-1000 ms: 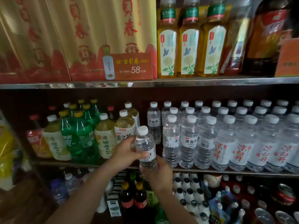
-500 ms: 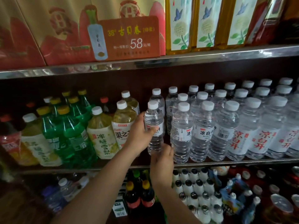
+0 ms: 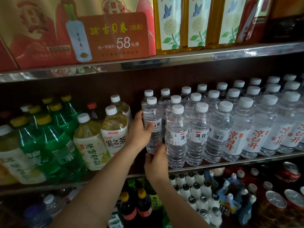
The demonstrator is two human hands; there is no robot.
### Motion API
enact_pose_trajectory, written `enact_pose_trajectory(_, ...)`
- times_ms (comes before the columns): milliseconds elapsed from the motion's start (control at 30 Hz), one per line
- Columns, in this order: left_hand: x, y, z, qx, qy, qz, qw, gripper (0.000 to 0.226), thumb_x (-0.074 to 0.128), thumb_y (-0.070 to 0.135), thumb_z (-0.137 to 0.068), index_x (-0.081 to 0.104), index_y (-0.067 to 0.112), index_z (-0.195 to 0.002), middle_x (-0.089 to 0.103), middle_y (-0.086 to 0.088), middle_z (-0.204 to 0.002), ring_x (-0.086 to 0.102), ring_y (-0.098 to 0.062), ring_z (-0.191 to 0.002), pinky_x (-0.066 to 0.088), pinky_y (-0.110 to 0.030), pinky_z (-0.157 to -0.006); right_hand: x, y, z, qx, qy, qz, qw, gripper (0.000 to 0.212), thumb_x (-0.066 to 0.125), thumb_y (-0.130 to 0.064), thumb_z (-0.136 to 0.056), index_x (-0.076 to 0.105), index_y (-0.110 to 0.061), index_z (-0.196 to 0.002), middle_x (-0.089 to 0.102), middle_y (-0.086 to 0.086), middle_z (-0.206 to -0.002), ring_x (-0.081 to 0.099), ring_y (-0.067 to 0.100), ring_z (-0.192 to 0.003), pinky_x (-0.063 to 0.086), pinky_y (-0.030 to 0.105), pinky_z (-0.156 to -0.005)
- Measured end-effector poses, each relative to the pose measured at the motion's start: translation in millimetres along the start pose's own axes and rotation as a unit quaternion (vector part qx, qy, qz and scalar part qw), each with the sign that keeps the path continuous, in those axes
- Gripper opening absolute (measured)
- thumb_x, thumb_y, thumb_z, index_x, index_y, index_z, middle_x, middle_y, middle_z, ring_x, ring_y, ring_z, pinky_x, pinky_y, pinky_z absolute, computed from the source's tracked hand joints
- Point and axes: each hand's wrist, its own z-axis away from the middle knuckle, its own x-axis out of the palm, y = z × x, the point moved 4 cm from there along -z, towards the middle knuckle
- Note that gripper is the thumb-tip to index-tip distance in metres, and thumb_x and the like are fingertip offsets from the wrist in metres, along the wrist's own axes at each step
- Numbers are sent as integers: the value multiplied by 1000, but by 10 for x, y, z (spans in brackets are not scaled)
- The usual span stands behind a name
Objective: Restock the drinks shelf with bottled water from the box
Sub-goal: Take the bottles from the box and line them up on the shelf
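Left to right: tea bottles [image 3: 115, 127] fill the shelf [image 3: 213, 165] left of the gap, so you're feeding the water bottle [image 3: 152, 122] into the left end of the water rows [image 3: 222, 127]. Your left hand [image 3: 139, 134] wraps its label, thumb across the front, keeping it upright. Your right hand [image 3: 156, 163] sits below and just right, fingers curled round the base, likely to steer it. The bottle is near the shelf's front edge, behind the front row; whether it's seated, can't tell.
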Motion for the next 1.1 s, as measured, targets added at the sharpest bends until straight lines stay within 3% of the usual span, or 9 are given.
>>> enact_pose_trajectory(200, 14, -2, 49, -15, 11, 8, 1000, 57, 60, 21, -91, 35, 27, -141, 52, 15, -126, 52, -12, -123, 43, -42, -105, -17, -44, 51, 15, -31, -9, 999, 53, 54, -5, -89, 29, -3, -135, 40, 15, -140, 44, 27, -127, 41, 33, -104)
enact_pose_trajectory(400, 4, -44, 127, -57, -7, -16, 998, 73, 56, 32, -92, 13, 28, -151, 35, 3, -152, 36, -19, -139, 34, -46, -112, -74, -128, 204, 2, -93, 14, 996, 61, 55, -12, -93, 23, -8, -144, 30, 11, -150, 42, 24, -132, 38, 25, -104)
enact_pose_trajectory(533, 54, 45, 267, -67, -25, -1, 997, 68, 56, 29, -93, 20, 26, -150, 40, 4, -149, 38, -18, -137, 34, -43, -113, -215, -107, 266, 4, -91, 0, 996, 37, 57, -14, -90, 48, -10, -125, 58, 7, -124, 57, 22, -113, 49, 32, -94)
enact_pose_trajectory(600, 69, 119, 384, -75, -9, 35, 997, 63, 57, 24, -93, 27, 21, -148, 41, 1, -148, 38, -18, -137, 33, -41, -113, -361, -53, 316, 16, -95, -14, 995, 28, 57, -13, -90, 57, -9, -117, 67, 7, -110, 63, 18, -101, 51, 27, -86)
enact_pose_trajectory(667, 59, 138, 506, -107, 19, 66, 992, 71, 58, 25, -93, 19, 14, -151, 30, -5, -154, 30, -20, -141, 29, -40, -115, -556, 12, 370, 30, -95, -28, 995, 25, 57, -14, -90, 63, -10, -114, 72, 3, -99, 65, 14, -93, 51, 23, -82)
enact_pose_trajectory(767, 42, 192, 706, -132, 37, 67, 988, 75, 60, 27, -92, 17, 12, -151, 26, -8, -155, 30, -22, -141, 29, -34, -113, -868, 105, 420, 67, -92, -87, 990, 21, 65, -16, -88, 66, -13, -109, 68, -10, -78, 63, 6, -77, 47, 11, -68)
enact_pose_trajectory(933, 80, 469, 1203, -142, 55, 136, 979, 71, 67, 27, -87, 31, 16, -148, 42, -2, -146, 46, -16, -128, 37, -26, -98, -1445, 159, 524, 81, -114, -177, 974, 25, 74, -19, -81, 63, -18, -104, 72, 3, -97, 68, 19, -96, 53, 31, -86)
enact_pose_trajectory(1033, 182, 521, 1556, -174, 17, 180, 968, 75, 77, 24, -77, 41, 20, -142, 52, 3, -138, 52, -13, -120, 41, -34, -104, -1826, 220, 677, 98, -139, -229, 959, 46, 75, -14, -81, 58, -10, -123, 66, 8, -113, 64, 20, -105, 50, 26, -85)
enact_pose_trajectory(1100, 304, 528, 1789, -191, -35, 205, 959, 76, 79, 20, -74, 43, 20, -141, 56, 3, -135, 55, -13, -119, 43, -33, -102, -2057, 286, 782, 100, -151, -242, 953, 54, 76, -14, -80, 54, -12, -129, 62, 7, -120, 62, 18, -105, 51, 17, -75)
